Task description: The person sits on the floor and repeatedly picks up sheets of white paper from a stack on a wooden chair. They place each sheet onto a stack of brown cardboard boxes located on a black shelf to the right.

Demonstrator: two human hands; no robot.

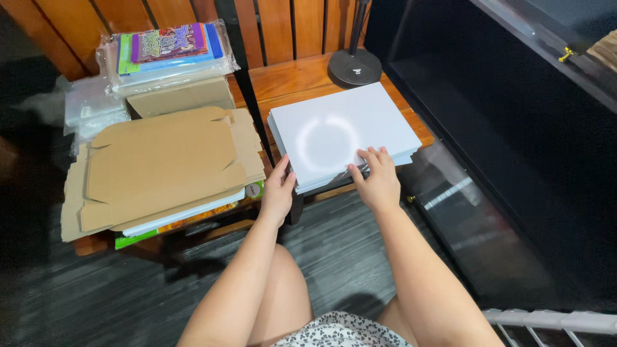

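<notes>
Nearest the camera are the person's bare forearms and knees, with a patch of spotted fabric at the bottom edge. Beyond them, the largest thing in reach is the pile of flattened cardboard boxes [164, 167], brown and creased, lying on a low wooden bench at the left with colourful printed sheets showing under it. To its right, on a separate wooden table [289, 80], sits the stack of white sheets [340, 132], a thick, clean rectangular pile turned slightly askew, its near edges fanned a little so several layers show; a bright ring of light reflects off the top sheet. Behind the stack stands a round black lamp base [355, 66]. At the back left lies a clear plastic packet of bright booklets [168, 48].

The left hand [277, 191] rests against the near left edge of the stack, fingers together and the thumb up on the top sheet. The right hand [376, 177] lies on the near right corner, fingers spread slightly and curled over the top sheets, pressing down on them.
</notes>
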